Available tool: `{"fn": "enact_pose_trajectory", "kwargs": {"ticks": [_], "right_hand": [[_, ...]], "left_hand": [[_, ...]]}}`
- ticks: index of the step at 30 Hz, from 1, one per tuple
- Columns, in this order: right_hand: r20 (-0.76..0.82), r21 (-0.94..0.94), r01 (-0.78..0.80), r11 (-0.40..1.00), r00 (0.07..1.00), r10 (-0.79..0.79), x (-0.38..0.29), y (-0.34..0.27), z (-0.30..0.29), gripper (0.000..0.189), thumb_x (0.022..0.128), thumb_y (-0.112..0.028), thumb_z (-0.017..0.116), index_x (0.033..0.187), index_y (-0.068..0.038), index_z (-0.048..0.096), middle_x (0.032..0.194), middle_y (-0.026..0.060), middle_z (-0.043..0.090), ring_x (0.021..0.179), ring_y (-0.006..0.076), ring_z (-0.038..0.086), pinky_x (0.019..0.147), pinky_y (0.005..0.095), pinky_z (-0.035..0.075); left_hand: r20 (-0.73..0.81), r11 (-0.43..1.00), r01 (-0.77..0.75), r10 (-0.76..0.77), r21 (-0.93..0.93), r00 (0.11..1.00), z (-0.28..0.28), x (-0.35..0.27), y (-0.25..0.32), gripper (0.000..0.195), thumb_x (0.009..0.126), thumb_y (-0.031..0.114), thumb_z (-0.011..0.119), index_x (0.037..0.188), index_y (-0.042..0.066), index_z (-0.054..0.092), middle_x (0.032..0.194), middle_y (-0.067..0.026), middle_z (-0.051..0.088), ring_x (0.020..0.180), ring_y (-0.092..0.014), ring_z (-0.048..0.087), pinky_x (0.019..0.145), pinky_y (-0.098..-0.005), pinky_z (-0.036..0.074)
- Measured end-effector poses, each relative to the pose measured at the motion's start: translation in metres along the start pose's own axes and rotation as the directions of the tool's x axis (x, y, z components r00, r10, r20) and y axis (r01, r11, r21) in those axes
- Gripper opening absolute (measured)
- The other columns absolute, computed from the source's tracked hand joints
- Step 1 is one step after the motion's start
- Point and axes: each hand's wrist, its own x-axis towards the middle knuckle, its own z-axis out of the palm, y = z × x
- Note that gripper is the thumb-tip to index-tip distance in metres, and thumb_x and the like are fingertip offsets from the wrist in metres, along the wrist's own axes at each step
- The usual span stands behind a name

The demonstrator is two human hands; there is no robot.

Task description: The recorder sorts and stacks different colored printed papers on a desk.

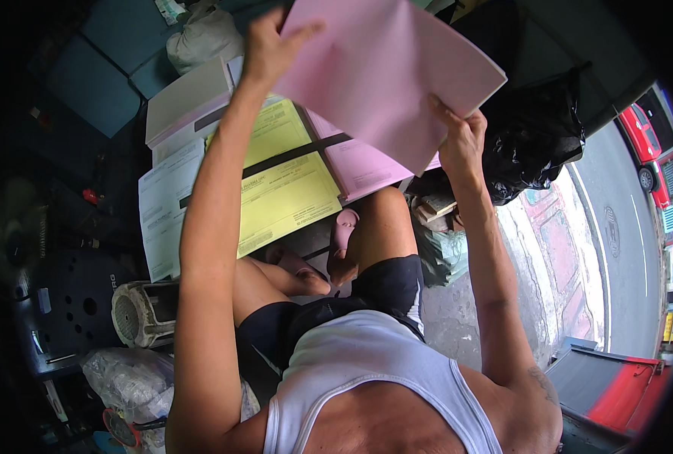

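Observation:
A stack of pink paper sheets point(370, 74) is held up before me, bent between my hands. My right hand point(464, 133) grips its lower right edge, thumb on top. At its upper left edge is my left hand point(277, 48), thumb spread over the paper; whether its fingers close on the sheets is hard to tell. Below lie yellow printed forms point(291, 198) in two piles, pink printed forms point(367, 167) to their right, and white printed forms point(169, 210) to their left. A thick stack of blank-looking paper point(186, 102) stands at the back left.
A black plastic bag point(535, 136) hangs at the right. A white sack point(203, 42) sits behind the paper. An old motor housing point(143, 315) and a clear plastic bag point(132, 380) are at the lower left. The street with a red car point(643, 147) lies far right.

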Motion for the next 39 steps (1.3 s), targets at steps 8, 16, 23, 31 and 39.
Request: {"fn": "enact_pose_trajectory", "kwargs": {"ticks": [8,16,23,31,39], "right_hand": [[-0.41,0.377,-0.058,0.924,0.884,0.223,-0.005,0.051,0.069,0.026,0.086,0.011,0.065,0.109,0.002,0.062,0.105,0.0093,0.066,0.097,0.0197,0.063,0.092,0.0351,0.05],[-0.392,0.289,-0.388,0.875,0.786,0.478,-0.028,0.086,0.036,0.032,0.085,0.002,0.069,0.116,0.005,0.059,0.105,0.0137,0.064,0.087,0.0246,0.066,0.071,0.0365,0.057],[-0.115,-0.134,-0.625,0.769,0.781,0.614,-0.003,0.038,-0.029,0.05,0.09,-0.023,0.07,0.127,0.009,0.056,0.118,0.025,0.063,0.106,0.0335,0.067,0.081,0.0438,0.062],[0.302,-0.928,0.283,0.242,0.952,0.044,-0.039,0.054,-0.01,0.036,0.084,-0.015,0.068,0.112,0.007,0.063,0.067,0.0203,0.066,0.062,0.0347,0.07,0.063,0.041,0.055],[-0.084,-0.237,-0.761,0.603,0.635,0.768,0.02,0.051,-0.025,0.055,0.086,-0.036,0.076,0.119,0.005,0.06,0.102,0.0165,0.07,0.09,0.0246,0.069,0.083,0.0369,0.056]], "left_hand": [[0.402,0.161,0.521,-0.465,-0.838,0.789,0.074,-0.114,-0.014,0.09,0.084,0.081,0.055,0.135,0.007,0.05,0.116,-0.0086,0.064,0.094,-0.019,0.068,0.073,-0.0398,0.059],[0.253,0.325,0.699,-0.768,-0.637,0.588,0.119,-0.131,-0.054,0.021,0.083,0.006,0.074,0.097,-0.008,0.068,0.094,-0.0169,0.071,0.084,-0.023,0.071,0.077,-0.0404,0.06],[0.29,0.412,0.78,-0.763,-0.472,0.578,0.089,-0.13,-0.07,0.027,0.078,0.001,0.071,0.102,-0.008,0.064,0.095,-0.0183,0.07,0.079,-0.025,0.072,0.069,-0.0366,0.063],[0.479,0.297,0.845,-0.719,-0.444,0.504,0.057,-0.104,-0.093,0.042,0.088,0.013,0.072,0.12,-0.011,0.061,0.109,-0.0208,0.07,0.092,-0.027,0.073,0.077,-0.0378,0.062],[0.115,0.804,0.332,-0.439,0.494,0.891,0.083,-0.13,-0.044,0.057,0.091,0.027,0.066,0.136,-0.006,0.051,0.113,-0.0315,0.067,0.109,-0.048,0.065,0.098,-0.0485,0.051]]}}
